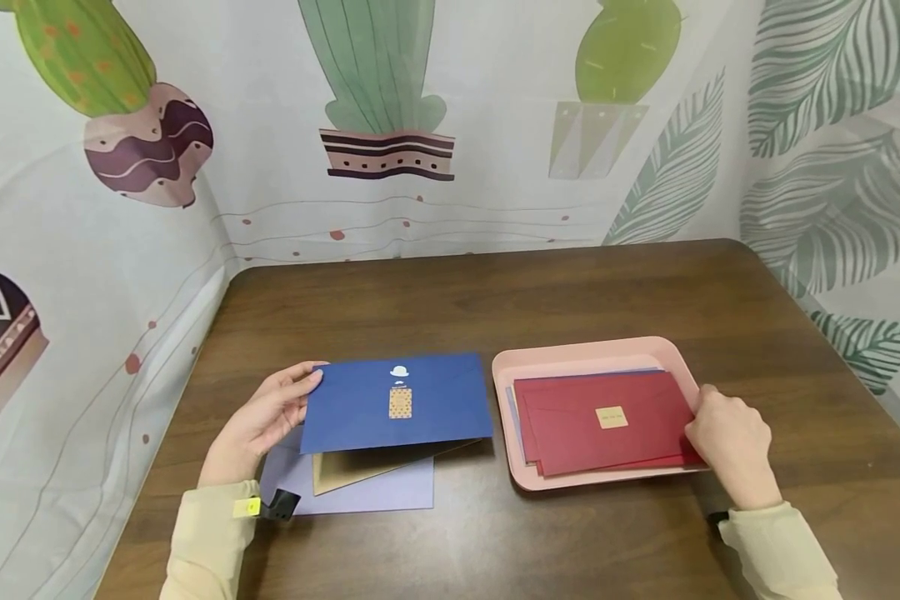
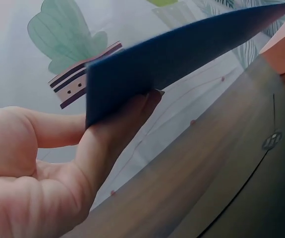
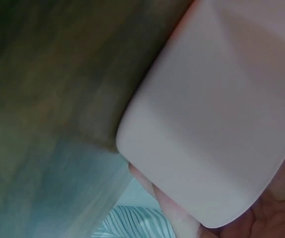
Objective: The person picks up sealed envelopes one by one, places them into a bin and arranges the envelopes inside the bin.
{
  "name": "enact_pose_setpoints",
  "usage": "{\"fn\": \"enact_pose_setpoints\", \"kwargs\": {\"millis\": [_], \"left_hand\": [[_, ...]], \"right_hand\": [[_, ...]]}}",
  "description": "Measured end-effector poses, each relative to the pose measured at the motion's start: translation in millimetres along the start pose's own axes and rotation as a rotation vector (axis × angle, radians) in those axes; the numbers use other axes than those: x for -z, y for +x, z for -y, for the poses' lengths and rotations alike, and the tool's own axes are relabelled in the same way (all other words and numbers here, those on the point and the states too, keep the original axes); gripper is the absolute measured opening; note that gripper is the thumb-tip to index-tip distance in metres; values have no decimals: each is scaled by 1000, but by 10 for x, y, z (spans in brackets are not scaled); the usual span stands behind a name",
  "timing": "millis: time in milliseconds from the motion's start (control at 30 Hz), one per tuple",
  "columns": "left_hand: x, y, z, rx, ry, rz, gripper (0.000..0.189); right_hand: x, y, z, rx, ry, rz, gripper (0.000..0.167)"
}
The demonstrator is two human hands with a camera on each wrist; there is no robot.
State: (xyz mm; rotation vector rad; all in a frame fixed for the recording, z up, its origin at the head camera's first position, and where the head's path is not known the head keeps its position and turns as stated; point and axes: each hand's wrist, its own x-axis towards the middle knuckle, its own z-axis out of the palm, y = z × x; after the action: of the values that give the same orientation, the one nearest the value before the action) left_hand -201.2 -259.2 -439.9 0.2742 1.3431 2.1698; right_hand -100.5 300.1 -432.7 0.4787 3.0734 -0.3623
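My left hand (image 1: 258, 417) pinches the left edge of a blue envelope (image 1: 360, 417) marked with a white hat print and a patterned yellow label. In the left wrist view the envelope (image 2: 142, 64) appears nearly edge-on between thumb and fingers. Below it lie a gold-brown envelope (image 1: 330, 477) and a lavender envelope (image 1: 412, 492), both partly covered. On the right, my right hand (image 1: 731, 442) grips the right side of a pink tray (image 1: 521, 475). Fingers curl round the tray's rim in the right wrist view. Red envelopes (image 1: 570, 425), the top one with a gold label, lie in the tray.
Blue and lavender edges show under the red envelopes in the tray. Everything rests on a dark wooden table (image 1: 450, 308). A white curtain (image 1: 495, 167) printed with cacti and leaves hangs behind and beside the table.
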Motion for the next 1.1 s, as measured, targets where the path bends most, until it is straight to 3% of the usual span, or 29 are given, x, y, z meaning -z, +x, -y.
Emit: {"fn": "enact_pose_setpoints", "kwargs": {"millis": [267,567,900,1100], "left_hand": [[-160,119,52,-4,18,-78,19],[-371,281,103,-15,-60,52,32],[-616,500,205,38,-7,30,27],[-755,622,285,35,-35,50,28]], "right_hand": [[-3,9,0,-2,-2,-11,13],[-3,8,2,-3,0,0,15],[0,3,1,4,2,-14,14],[-14,6,7,1,-1,-15,15]]}}
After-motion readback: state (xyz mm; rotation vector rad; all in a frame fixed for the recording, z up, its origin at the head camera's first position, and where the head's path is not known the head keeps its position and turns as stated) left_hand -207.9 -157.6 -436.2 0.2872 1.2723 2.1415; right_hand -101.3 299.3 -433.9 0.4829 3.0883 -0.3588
